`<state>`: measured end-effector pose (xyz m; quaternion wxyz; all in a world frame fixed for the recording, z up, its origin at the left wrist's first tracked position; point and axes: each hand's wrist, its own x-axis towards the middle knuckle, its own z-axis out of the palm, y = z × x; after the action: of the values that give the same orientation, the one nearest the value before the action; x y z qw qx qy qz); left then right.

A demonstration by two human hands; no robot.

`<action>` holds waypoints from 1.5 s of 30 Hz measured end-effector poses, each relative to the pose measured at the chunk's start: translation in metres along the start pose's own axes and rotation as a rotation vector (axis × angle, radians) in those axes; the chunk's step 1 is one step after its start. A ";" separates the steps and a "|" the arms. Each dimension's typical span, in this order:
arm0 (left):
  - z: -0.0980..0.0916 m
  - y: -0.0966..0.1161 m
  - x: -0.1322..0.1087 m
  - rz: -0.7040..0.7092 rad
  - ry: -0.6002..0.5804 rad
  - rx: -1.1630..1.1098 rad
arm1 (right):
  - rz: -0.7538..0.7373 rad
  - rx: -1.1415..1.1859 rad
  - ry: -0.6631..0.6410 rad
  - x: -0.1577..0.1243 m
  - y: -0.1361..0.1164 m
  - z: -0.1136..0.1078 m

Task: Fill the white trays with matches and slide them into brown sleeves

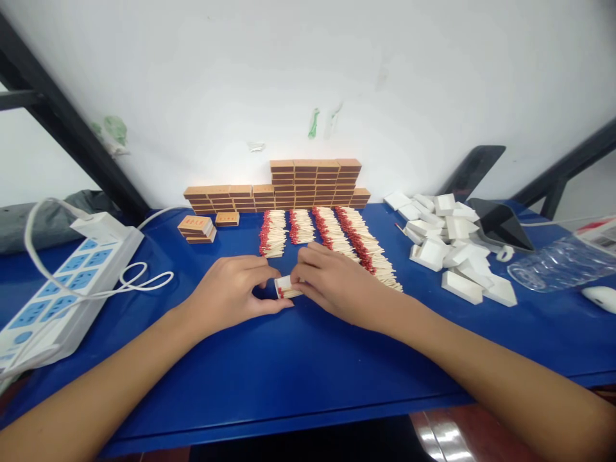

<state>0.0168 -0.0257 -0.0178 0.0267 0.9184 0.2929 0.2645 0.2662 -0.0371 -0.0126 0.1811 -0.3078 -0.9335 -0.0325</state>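
A small white matchbox tray (285, 283) with red-tipped matches (290, 292) in it is between my two hands over the blue table. My left hand (235, 289) grips the tray's left end, thumb below and forefinger above. At its right end, the bent fingers of my right hand (332, 282) close together over the matches, hiding part of them. Just beyond my hands lie several rows of loose matches (331, 231), red heads to the left. My right hand covers the near part of some rows.
Filled-looking matchboxes (308, 186) are stacked along the wall, with a few loose boxes (197, 228) at left. A heap of white trays (452, 237) lies at right, near a black dustpan (500, 224) and a clear plastic bottle (558, 263). A power strip (72, 295) with cables occupies the left.
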 end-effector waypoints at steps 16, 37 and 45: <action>0.003 -0.003 0.001 -0.030 -0.021 -0.024 | 0.230 -0.165 0.028 0.011 0.047 0.015; -0.006 -0.002 0.004 -0.159 -0.148 -0.064 | 0.372 -0.180 -0.146 0.010 0.045 0.006; -0.011 -0.003 0.006 -0.182 -0.169 -0.066 | 0.345 -0.252 -0.167 0.007 0.045 0.007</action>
<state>0.0134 -0.0210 -0.0063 0.1054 0.9057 0.3628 0.1922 0.2846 0.0043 -0.0189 0.0661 -0.4847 -0.8673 -0.0918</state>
